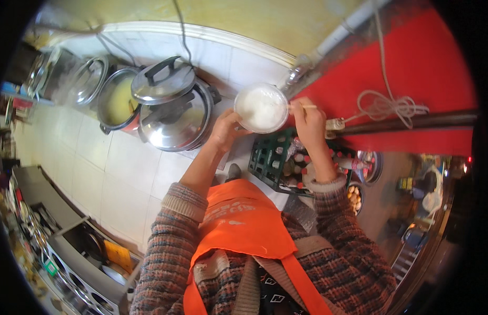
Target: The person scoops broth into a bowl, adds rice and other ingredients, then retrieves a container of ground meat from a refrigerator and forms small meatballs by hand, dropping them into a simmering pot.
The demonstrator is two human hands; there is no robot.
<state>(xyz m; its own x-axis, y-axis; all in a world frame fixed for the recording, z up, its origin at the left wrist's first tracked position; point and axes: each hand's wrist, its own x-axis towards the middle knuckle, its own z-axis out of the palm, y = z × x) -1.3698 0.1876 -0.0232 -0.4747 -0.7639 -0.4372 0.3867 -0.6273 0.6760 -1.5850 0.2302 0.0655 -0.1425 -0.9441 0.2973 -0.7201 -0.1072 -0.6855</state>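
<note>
A round bowl (261, 108) of white food is held up in front of me; whether the food is rice or something else is unclear. My left hand (227, 128) grips the bowl's lower left side. On the other side, my right hand (308, 117) pinches a thin wooden stick (309, 106), perhaps chopsticks, close to the rim. The stick's inner end is hard to make out against the bowl. Just left of the bowl stands a large lidded steel pot (177, 128), with a second black-handled lid (163, 80) tilted on top.
An open pot of yellowish contents (120, 98) steams at the left. Below my right arm is a green bottle crate (267, 157) with several bottles. A power strip (335, 125) and coiled cable (386, 106) hang along the red panel (417, 67). A steel counter (82, 256) is at lower left.
</note>
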